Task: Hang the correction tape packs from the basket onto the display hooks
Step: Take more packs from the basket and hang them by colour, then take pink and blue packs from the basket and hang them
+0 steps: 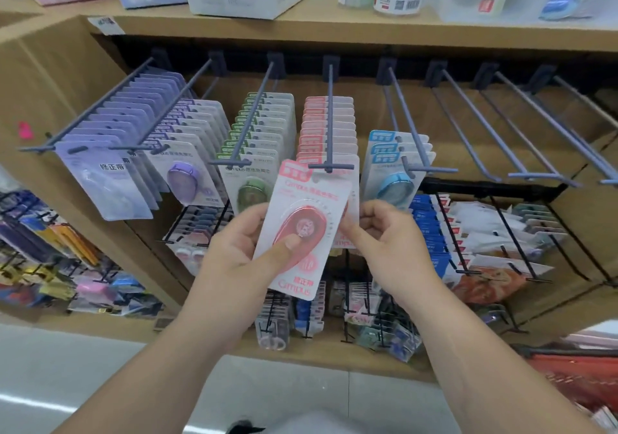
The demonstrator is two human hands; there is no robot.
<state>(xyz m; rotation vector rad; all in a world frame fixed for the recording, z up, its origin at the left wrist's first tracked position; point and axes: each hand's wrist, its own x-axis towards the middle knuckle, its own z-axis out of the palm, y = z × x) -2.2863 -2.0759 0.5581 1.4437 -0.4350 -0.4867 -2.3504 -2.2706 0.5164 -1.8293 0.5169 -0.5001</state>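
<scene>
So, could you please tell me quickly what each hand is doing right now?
Left hand: holding the pink correction tape pack.
Right hand: fingers curled at the pack's right edge; grip cannot be told.

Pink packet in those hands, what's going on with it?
A person is filling up a shop display. Their left hand grips a pink correction tape pack, tilted, with its top just by the tip of the hook that carries the other pink packs. It does not look slid on yet. The right hand is curled at the pack's right edge; whether it grips this pack or one behind is unclear. Several hooks further right are bare.
</scene>
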